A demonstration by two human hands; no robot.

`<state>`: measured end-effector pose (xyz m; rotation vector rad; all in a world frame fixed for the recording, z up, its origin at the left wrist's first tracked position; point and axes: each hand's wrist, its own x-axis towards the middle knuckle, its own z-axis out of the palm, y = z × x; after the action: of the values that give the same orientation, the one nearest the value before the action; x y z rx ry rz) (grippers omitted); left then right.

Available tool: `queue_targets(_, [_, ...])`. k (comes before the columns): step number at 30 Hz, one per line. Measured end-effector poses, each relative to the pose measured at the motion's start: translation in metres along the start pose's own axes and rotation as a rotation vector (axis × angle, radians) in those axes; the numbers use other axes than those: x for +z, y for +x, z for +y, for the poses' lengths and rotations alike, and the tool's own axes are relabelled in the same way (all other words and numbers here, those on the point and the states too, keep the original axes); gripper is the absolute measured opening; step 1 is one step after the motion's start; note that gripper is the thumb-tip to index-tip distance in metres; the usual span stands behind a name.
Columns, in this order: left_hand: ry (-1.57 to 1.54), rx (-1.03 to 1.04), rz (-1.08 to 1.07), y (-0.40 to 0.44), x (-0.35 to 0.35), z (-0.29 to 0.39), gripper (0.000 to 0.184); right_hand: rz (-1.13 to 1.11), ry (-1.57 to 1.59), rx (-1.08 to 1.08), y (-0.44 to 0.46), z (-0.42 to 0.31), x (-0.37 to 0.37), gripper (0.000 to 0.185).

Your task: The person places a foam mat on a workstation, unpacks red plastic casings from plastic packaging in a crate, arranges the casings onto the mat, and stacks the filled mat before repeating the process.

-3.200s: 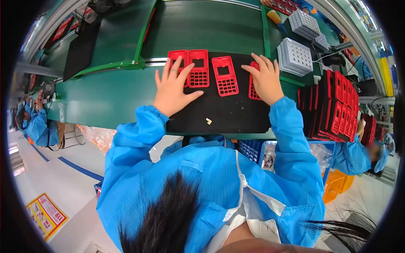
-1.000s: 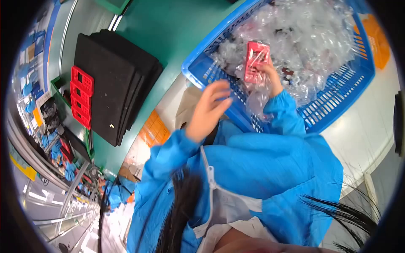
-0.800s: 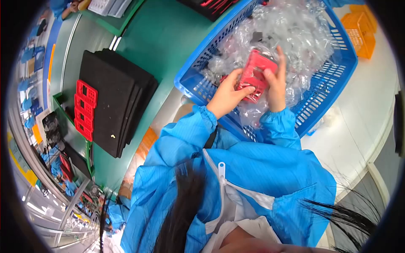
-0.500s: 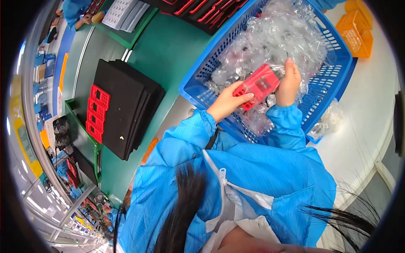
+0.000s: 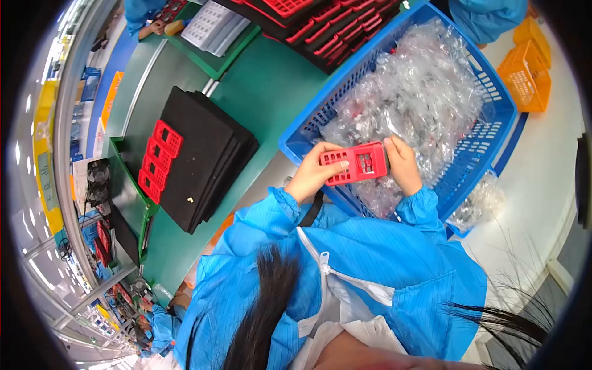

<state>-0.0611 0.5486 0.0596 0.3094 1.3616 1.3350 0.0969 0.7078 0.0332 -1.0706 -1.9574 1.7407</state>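
Note:
Between my hands is a red phone-shaped casing (image 5: 354,164) with a keypad grid and a window, held level above the near edge of the blue basket. My left hand (image 5: 316,172) grips its keypad end, thumb on the grid. My right hand (image 5: 402,165) is closed at the other end, fingertips at its edge. Beneath them the blue basket (image 5: 295,140) holds a heap of clear plastic bags (image 5: 416,86). Several red casings (image 5: 161,154) lie in a row on the stacked black foam sheets (image 5: 206,148) at the left.
Black sheets with red casings (image 5: 333,31) are stacked at the top. Grey-white trays (image 5: 213,28) stand behind a green rail. Orange baskets (image 5: 524,74) and a bag of plastic (image 5: 481,200) are at the right. Other people's blue sleeves (image 5: 487,18) show at the top.
Both hands came together at the basket; the casing was lifted out of the heap, turned level and brought nearer. Its plastic wrapping no longer shows. The view has swung towards the basket.

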Motion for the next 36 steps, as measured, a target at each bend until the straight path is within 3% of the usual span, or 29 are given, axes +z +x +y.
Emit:
queue_targets(3, [-0.029, -0.141, 0.119, -0.003, 0.003, 0.014, 0.036, -0.061, 0.031, 0.027, -0.009, -0.005, -0.004, 0.033])
queue_targets(5, [0.031, 0.051, 0.141, 0.001, 0.001, 0.009, 0.035, -0.073, -0.103, -0.111, -0.010, -0.011, -0.007, 0.034])
queue_targets(6, [0.110, 0.169, 0.159, 0.001, 0.001, 0.007, 0.034, -0.018, 0.088, -0.125, -0.007, 0.016, -0.002, 0.032])
queue_targets(8, [0.091, 0.148, 0.225, 0.000, 0.001, 0.021, 0.035, 0.321, 0.056, -0.036, 0.022, 0.046, -0.028, 0.030])
queue_targets(9, [0.040, 0.151, 0.216, 0.003, -0.008, 0.024, 0.036, 0.263, -0.284, 0.059, 0.041, 0.080, -0.052, 0.025])
queue_targets(11, [0.435, 0.238, 0.024, -0.003, -0.023, 0.014, 0.038, 0.205, -0.607, -0.160, 0.030, 0.116, -0.040, 0.024])
queue_targets(12, [0.549, 0.140, 0.015, -0.011, -0.018, 0.022, 0.040, 0.093, -0.292, -0.224, 0.021, 0.107, -0.019, 0.027])
queue_targets(14, [0.596, 0.222, 0.021, -0.008, -0.011, 0.031, 0.055, -0.316, 0.408, 0.114, -0.003, 0.018, 0.014, 0.028])
queue_targets(16, [0.453, 0.317, 0.166, -0.002, -0.005, 0.030, 0.064, -0.121, 0.321, -0.125, -0.017, 0.002, 0.054, 0.023])
queue_targets(17, [0.075, 0.289, 0.261, -0.002, 0.008, 0.023, 0.056, -0.013, 0.444, -0.092, -0.026, 0.002, 0.065, 0.023])
queue_targets(18, [0.009, 0.339, 0.300, 0.000, 0.016, 0.012, 0.053, 0.096, 0.565, -0.059, -0.033, 0.001, 0.076, 0.023])
queue_targets(19, [-0.058, 0.388, 0.340, 0.001, 0.021, 0.000, 0.049, 0.075, 0.359, -0.120, -0.041, -0.002, 0.084, 0.022])
queue_targets(20, [-0.150, 0.292, 0.374, 0.000, 0.024, -0.005, 0.045, 0.044, 0.463, -0.023, -0.051, -0.014, 0.096, 0.023])
queue_targets(22, [-0.108, 0.326, 0.231, -0.004, 0.018, -0.010, 0.045, 0.132, -0.031, -0.405, -0.028, 0.007, 0.069, 0.022])
queue_targets(23, [0.157, 0.279, 0.103, -0.011, 0.008, -0.013, 0.045, 0.218, 0.001, -0.301, -0.019, -0.002, 0.056, 0.021])
queue_targets(24, [0.315, 0.182, -0.082, -0.028, 0.006, 0.004, 0.045, 0.148, -0.064, -0.318, -0.011, -0.015, 0.047, 0.021])
queue_targets(25, [0.493, 0.235, -0.190, -0.037, 0.001, 0.016, 0.046, -0.065, -0.008, -0.297, -0.008, -0.031, 0.046, 0.023])
queue_targets(27, [0.357, 0.129, -0.302, -0.048, -0.008, 0.008, 0.047, -0.529, -0.295, -0.390, -0.004, -0.055, 0.031, 0.024])
queue_targets(29, [0.209, 0.002, -0.352, -0.058, -0.012, 0.009, 0.049, -0.617, -0.420, -0.448, -0.001, -0.063, 0.026, 0.025])
queue_targets(30, [0.138, -0.037, -0.376, -0.065, -0.013, 0.013, 0.050, -0.548, -0.447, -0.576, -0.002, -0.057, 0.024, 0.025])
queue_targets(31, [0.071, -0.048, -0.307, -0.072, -0.016, 0.004, 0.050, -0.513, -0.464, -0.720, 0.002, -0.049, 0.023, 0.025])
queue_targets(32, [-0.021, -0.085, -0.255, -0.079, -0.021, 0.004, 0.051, -0.337, -0.550, -0.716, 0.017, -0.030, 0.011, 0.021])
queue_targets(33, [-0.222, -0.103, -0.201, -0.086, -0.028, -0.004, 0.051, -0.337, -0.794, -0.402, 0.029, -0.032, -0.008, 0.018])
queue_targets(35, [-0.416, 0.047, -0.029, -0.094, -0.033, -0.019, 0.052, -0.208, -0.934, -0.673, 0.016, -0.012, -0.014, 0.022])
queue_targets(36, [-0.442, 0.132, 0.097, -0.091, -0.024, -0.021, 0.052, -0.438, -0.620, -0.477, 0.010, -0.002, -0.005, 0.035])
